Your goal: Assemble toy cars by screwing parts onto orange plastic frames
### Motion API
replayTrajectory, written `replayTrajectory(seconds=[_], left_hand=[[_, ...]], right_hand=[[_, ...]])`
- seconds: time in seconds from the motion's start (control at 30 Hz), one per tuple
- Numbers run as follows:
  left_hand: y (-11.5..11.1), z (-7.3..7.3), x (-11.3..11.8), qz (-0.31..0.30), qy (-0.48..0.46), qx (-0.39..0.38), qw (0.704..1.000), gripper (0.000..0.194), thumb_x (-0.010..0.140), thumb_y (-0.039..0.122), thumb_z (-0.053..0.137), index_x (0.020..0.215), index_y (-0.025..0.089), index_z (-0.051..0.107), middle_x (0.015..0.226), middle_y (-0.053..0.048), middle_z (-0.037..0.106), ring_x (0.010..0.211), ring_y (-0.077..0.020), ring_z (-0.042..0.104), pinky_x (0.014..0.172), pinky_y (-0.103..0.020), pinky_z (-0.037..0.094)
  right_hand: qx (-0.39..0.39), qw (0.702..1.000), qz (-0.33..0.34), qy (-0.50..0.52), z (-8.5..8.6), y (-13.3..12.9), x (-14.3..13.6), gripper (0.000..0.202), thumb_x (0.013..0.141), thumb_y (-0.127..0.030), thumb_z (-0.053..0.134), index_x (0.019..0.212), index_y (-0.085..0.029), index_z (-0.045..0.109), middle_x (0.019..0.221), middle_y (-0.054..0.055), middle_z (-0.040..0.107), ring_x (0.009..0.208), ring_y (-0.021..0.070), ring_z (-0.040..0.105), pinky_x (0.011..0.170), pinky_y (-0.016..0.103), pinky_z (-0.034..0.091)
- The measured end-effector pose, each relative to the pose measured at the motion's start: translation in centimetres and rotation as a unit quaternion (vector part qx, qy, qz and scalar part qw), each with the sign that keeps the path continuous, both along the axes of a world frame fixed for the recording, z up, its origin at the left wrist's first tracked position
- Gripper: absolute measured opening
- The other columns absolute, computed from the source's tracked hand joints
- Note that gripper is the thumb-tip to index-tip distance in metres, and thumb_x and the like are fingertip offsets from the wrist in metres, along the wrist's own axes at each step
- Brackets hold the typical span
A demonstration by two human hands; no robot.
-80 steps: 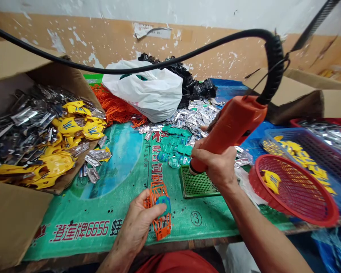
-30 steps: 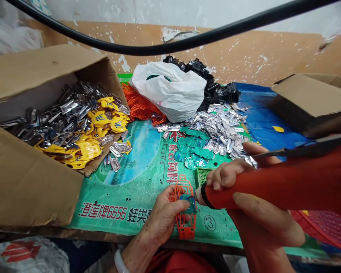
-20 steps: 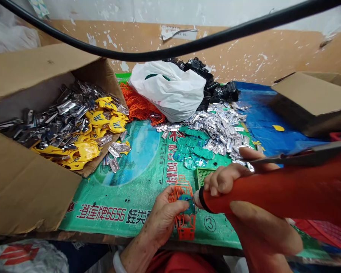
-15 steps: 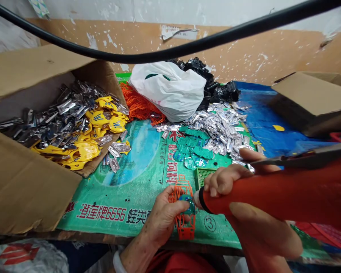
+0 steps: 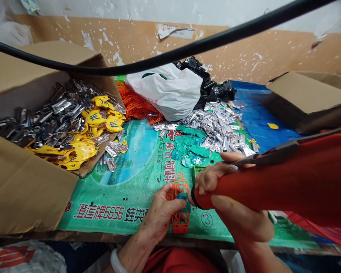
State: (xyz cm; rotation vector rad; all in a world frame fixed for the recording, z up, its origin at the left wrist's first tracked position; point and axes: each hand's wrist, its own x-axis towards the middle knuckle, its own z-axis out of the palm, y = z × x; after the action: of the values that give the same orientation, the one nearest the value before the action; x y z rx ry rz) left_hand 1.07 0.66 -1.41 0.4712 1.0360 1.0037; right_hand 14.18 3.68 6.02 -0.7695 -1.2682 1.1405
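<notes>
My left hand [image 5: 160,213] is closed on an orange plastic frame [image 5: 180,225] with open slots, its thumb pressing a small shiny green plastic piece [image 5: 184,203] against the frame. My right hand [image 5: 241,218] is wrapped round a thick red power screwdriver [image 5: 278,184] with a grey lever along its top. The screwdriver lies nearly level, its nose pointing left at the green piece. Its very tip is hard to make out, so contact cannot be told. A green perforated basket [image 5: 197,170] is partly hidden behind my right hand.
A cardboard box [image 5: 31,189] of silver and yellow parts opens on the left. Behind lie green pieces [image 5: 187,146], silver strips [image 5: 223,127], a white bag [image 5: 167,91], orange parts [image 5: 135,100] and black parts [image 5: 220,91]. Another box [image 5: 309,94] stands right; a black cable [image 5: 159,62] hangs across.
The whole view has shifted slightly. The screwdriver and my right hand have swung a little, its rear end higher, with the nose still at the green piece. Both hands keep their hold.
</notes>
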Motion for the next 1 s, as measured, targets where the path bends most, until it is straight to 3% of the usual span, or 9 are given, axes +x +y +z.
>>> replayTrajectory(seconds=[0.13,0.33,0.47,0.6,0.7,0.83,1.0], left_hand=[[0.2,0.0,-0.1,0.002,0.005,-0.012,1.000,0.027,0.059,0.013,0.066,0.085,0.017,0.058,0.075,0.003,0.059,0.057,-0.0095,0.053,0.051,-0.022,0.048],[0.1,-0.1,-0.2,0.000,-0.003,-0.002,1.000,0.028,0.061,0.013,0.067,0.088,0.016,0.061,0.082,0.000,0.063,0.060,-0.0104,0.055,0.048,-0.021,0.048],[-0.1,0.0,-0.1,0.016,-0.012,-0.009,1.000,0.035,0.061,0.017,0.073,0.094,0.016,0.062,0.087,-0.002,0.063,0.064,-0.0118,0.057,0.051,-0.022,0.051],[-0.2,0.2,-0.2,0.018,-0.022,-0.008,1.000,0.039,0.060,0.019,0.078,0.096,0.015,0.063,0.086,-0.001,0.064,0.063,-0.0110,0.056,0.052,-0.023,0.052],[-0.1,0.1,-0.3,0.022,-0.028,-0.024,0.999,0.041,0.059,0.023,0.080,0.095,0.016,0.063,0.085,-0.002,0.065,0.064,-0.0117,0.057,0.047,-0.020,0.050],[0.1,0.0,-0.3,0.050,0.014,-0.047,0.998,0.030,0.057,0.025,0.078,0.079,0.017,0.060,0.069,0.002,0.062,0.051,-0.0079,0.050,0.037,-0.016,0.040],[0.2,0.3,-0.2,0.053,0.035,-0.046,0.997,0.025,0.054,0.024,0.073,0.072,0.018,0.057,0.052,0.007,0.054,0.040,-0.0056,0.043,0.033,-0.015,0.035]], right_hand=[[0.016,0.999,0.033,0.032,-0.3,0.0,-0.1,0.044,0.073,-0.021,0.070,0.112,-0.032,0.051,0.069,-0.005,0.060,0.061,0.0163,0.059,0.065,0.037,0.049],[0.019,0.996,0.063,0.054,-0.2,0.1,0.0,0.045,0.073,-0.034,0.075,0.114,-0.034,0.054,0.069,-0.004,0.060,0.061,0.0162,0.058,0.061,0.035,0.050],[0.020,0.992,0.082,0.093,0.5,0.6,0.7,0.056,0.072,-0.030,0.077,0.122,-0.037,0.052,0.073,-0.004,0.060,0.063,0.0150,0.058,0.063,0.035,0.051],[0.034,0.991,0.031,0.123,1.5,1.4,1.6,0.053,0.069,-0.024,0.077,0.117,-0.034,0.057,0.070,-0.004,0.061,0.061,0.0132,0.057,0.061,0.031,0.052],[0.040,0.993,-0.052,0.094,1.6,2.5,2.3,0.054,0.064,-0.015,0.075,0.113,-0.031,0.060,0.069,-0.005,0.062,0.060,0.0135,0.058,0.059,0.031,0.051],[0.038,0.986,-0.155,0.056,0.5,4.6,2.9,0.046,0.058,-0.011,0.072,0.101,-0.025,0.063,0.064,-0.005,0.062,0.054,0.0135,0.057,0.054,0.031,0.049],[0.027,0.985,-0.169,0.037,-1.5,6.2,3.0,0.024,0.058,-0.013,0.076,0.078,-0.019,0.065,0.064,-0.004,0.063,0.054,0.0127,0.057,0.056,0.031,0.048]])
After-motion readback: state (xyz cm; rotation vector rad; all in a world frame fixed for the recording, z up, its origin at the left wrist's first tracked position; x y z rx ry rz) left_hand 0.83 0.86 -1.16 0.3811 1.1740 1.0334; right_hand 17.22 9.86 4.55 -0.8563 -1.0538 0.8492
